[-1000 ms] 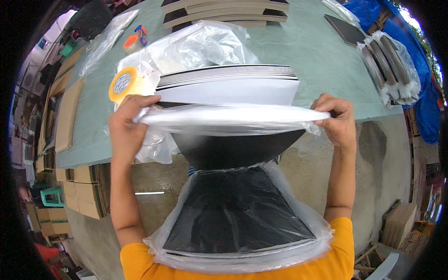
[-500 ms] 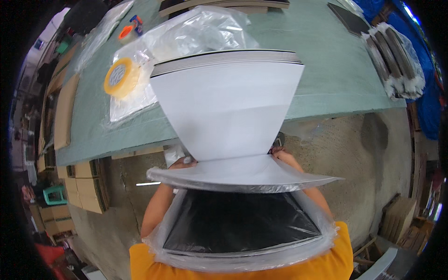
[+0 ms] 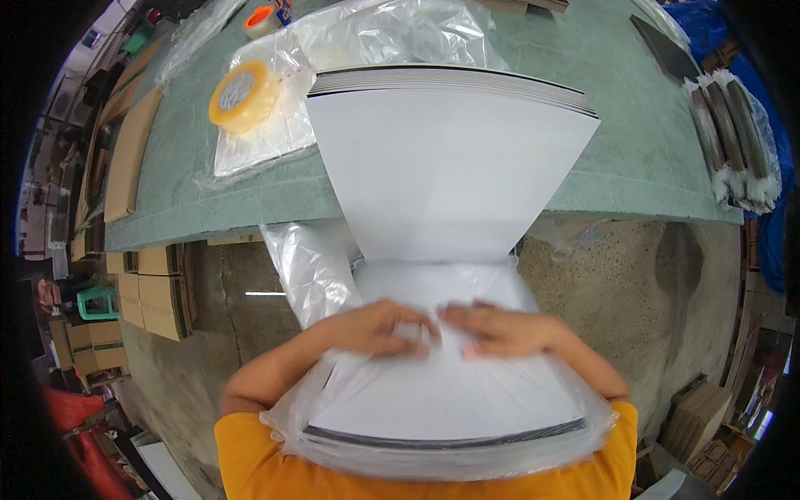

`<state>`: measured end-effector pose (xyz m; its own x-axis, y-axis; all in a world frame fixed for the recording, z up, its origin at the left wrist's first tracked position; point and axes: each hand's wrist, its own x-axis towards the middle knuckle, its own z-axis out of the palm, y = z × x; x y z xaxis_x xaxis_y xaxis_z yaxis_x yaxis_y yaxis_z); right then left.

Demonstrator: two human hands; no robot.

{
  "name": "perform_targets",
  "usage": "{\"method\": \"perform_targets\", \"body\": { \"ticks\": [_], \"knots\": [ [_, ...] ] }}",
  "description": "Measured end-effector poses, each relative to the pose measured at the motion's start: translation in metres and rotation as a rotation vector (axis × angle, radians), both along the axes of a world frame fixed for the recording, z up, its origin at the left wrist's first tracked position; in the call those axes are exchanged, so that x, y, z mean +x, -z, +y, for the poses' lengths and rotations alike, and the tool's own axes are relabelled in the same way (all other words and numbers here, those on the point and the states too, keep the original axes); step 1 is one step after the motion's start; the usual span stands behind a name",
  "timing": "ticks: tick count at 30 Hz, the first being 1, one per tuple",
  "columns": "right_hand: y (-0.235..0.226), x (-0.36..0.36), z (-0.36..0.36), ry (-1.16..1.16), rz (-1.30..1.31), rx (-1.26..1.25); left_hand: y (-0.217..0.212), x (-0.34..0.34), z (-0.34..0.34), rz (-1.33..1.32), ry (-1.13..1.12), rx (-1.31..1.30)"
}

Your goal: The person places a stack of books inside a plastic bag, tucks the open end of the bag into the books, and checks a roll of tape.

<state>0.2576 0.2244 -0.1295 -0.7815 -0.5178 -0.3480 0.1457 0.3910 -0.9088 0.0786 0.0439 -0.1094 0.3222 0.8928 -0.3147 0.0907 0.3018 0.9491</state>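
Observation:
A stack of thin white boards [image 3: 450, 158] leans up against the table's front edge, its layered black-and-white far edge showing above. Its near part lies in a clear plastic bag [image 3: 375, 462] close to my orange top. A white sheet [image 3: 450, 400] with a dark near rim lies flat under the film. Both hands are over this sheet, blurred by motion. My left hand [image 3: 385, 329] is open, thumb apart from its fingers. My right hand [image 3: 496, 330] is open too, fingers stretched toward the left one. Neither holds anything; firm contact with the film cannot be made out.
On the green table [image 3: 267, 196] lie a roll of clear yellowish tape [image 3: 244, 96], an orange-cored tape roll [image 3: 263, 21] and plastic bags [image 3: 392, 37]. Wrapped dark bundles [image 3: 733, 142] are at the right. Another plastic bag [image 3: 310, 271] hangs at the front edge. Cartons [image 3: 154, 304] stand below left.
My hands have left the sides of the stack and come together over the sheet. The raised wrapped flap has come down over the dark panel. The view has shifted slightly.

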Motion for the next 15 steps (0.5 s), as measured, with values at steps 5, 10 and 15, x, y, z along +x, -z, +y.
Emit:
{"method": "perform_targets", "body": {
  "ticks": [5,10,15],
  "knots": [
    [0.089,-0.011,0.019,0.198,-0.153,0.432,0.105,-0.012,0.024,0.638,-0.41,0.112],
    [-0.037,-0.067,0.007,0.526,0.355,-0.103,-0.04,-0.001,0.099,0.203,-0.727,0.591],
    [-0.085,-0.067,0.021,0.971,0.352,-0.432,-0.088,-0.027,0.087,-0.139,-0.636,0.509]
  ]
}}
